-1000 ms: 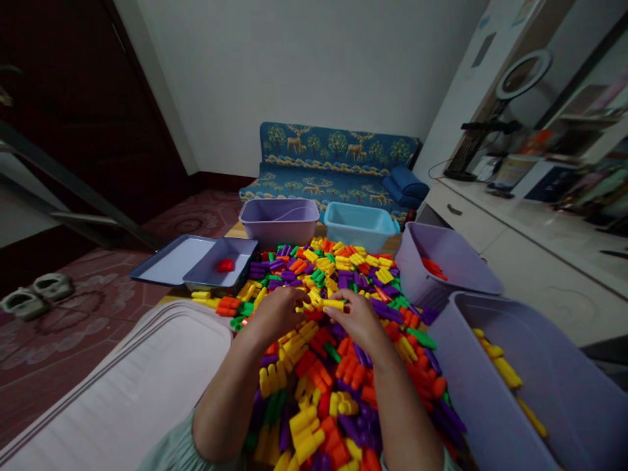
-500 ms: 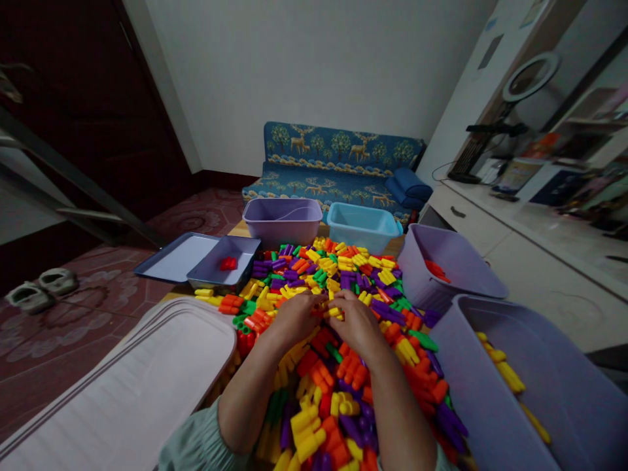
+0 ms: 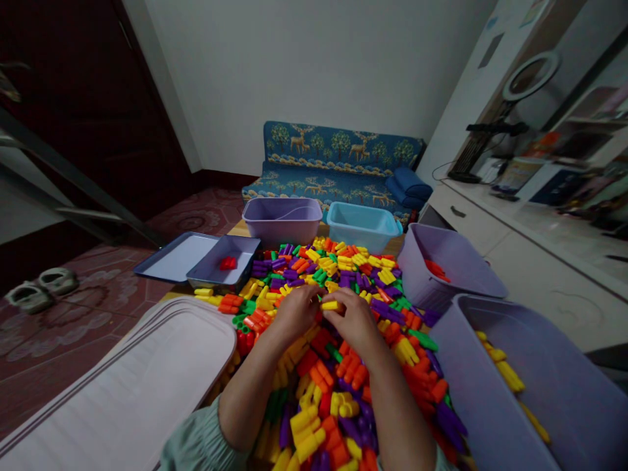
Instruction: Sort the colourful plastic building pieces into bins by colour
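My right hand (image 3: 350,315) is closed on a yellow plastic building block (image 3: 332,305), pinched between thumb and fingers. My left hand (image 3: 297,311) is close beside it, fingers curled together; whatever lies in them is hidden. Both hands are over the middle of a wide heap of bullet-shaped building blocks (image 3: 350,366) in red, orange, yellow, green and purple. Some blocks are stuck together in rows, such as a yellow cluster (image 3: 307,433) between my forearms.
A purple bin (image 3: 282,226) and a light-blue bin (image 3: 363,226) stand behind the heap. At right, one purple bin (image 3: 426,288) holds red blocks, another (image 3: 456,340) yellow ones. An open tin (image 3: 216,282) with red blocks sits left, near stacked pale lids (image 3: 127,392).
The yellow block in my right hand has risen slightly and now shows more clearly between the fingers. My left hand has shifted up a little.
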A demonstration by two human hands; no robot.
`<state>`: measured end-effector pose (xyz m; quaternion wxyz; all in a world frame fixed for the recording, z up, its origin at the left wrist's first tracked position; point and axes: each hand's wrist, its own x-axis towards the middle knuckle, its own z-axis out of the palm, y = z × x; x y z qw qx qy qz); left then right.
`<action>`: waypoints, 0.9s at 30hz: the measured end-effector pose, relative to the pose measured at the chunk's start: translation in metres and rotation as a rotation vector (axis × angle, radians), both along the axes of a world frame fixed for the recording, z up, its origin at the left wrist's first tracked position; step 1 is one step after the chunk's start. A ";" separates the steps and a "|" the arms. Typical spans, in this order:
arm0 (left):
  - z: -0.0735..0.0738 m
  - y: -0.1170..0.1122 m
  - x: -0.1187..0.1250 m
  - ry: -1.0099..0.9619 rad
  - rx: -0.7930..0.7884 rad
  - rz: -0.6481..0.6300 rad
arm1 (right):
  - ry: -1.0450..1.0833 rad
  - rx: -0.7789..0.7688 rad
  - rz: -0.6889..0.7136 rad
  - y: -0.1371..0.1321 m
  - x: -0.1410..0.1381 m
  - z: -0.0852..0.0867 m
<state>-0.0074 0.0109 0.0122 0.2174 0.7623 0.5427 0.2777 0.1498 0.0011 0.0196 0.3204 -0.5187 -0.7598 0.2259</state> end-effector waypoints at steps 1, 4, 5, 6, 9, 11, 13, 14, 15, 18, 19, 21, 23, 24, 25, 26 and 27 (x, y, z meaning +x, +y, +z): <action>0.003 0.000 0.000 -0.051 0.002 -0.007 | 0.048 0.029 -0.011 0.000 -0.001 0.002; 0.015 -0.003 -0.005 -0.129 -0.051 -0.043 | 0.158 0.011 -0.045 -0.002 -0.003 0.006; 0.020 -0.005 -0.009 -0.108 -0.084 -0.062 | 0.190 -0.028 -0.051 -0.002 -0.003 0.006; 0.024 -0.008 -0.013 -0.057 -0.120 -0.076 | 0.219 -0.075 -0.055 -0.002 -0.002 0.006; 0.036 -0.019 -0.028 0.214 -0.226 -0.076 | 0.305 -0.190 -0.088 0.001 0.003 0.002; 0.041 -0.024 -0.033 0.375 -0.241 -0.065 | 0.362 -0.233 -0.122 0.003 0.006 -0.001; 0.043 -0.028 -0.032 0.479 -0.223 -0.069 | 0.397 -0.255 -0.148 0.006 0.008 -0.003; 0.043 -0.029 -0.029 0.519 -0.216 -0.070 | 0.399 -0.261 -0.155 0.007 0.008 -0.004; 0.042 -0.029 -0.026 0.553 -0.216 -0.067 | 0.393 -0.264 -0.158 0.007 0.009 -0.005; 0.036 -0.029 -0.014 0.613 -0.229 -0.029 | 0.348 -0.262 -0.155 0.008 0.009 -0.009; 0.034 -0.028 -0.010 0.618 -0.227 -0.012 | 0.327 -0.255 -0.151 0.008 0.009 -0.010; 0.028 -0.027 -0.005 0.617 -0.217 0.028 | 0.274 -0.231 -0.141 0.007 0.010 -0.013; 0.023 -0.026 -0.002 0.607 -0.200 0.067 | 0.210 -0.206 -0.121 0.006 0.011 -0.015; 0.021 -0.025 -0.001 0.599 -0.192 0.088 | 0.177 -0.201 -0.105 0.005 0.011 -0.016; 0.018 -0.024 0.000 0.589 -0.185 0.106 | 0.143 -0.203 -0.085 0.004 0.011 -0.017; 0.016 -0.023 0.000 0.578 -0.182 0.119 | 0.116 -0.212 -0.067 0.003 0.011 -0.017; 0.014 -0.022 0.000 0.566 -0.179 0.129 | 0.102 -0.232 -0.056 0.002 0.010 -0.017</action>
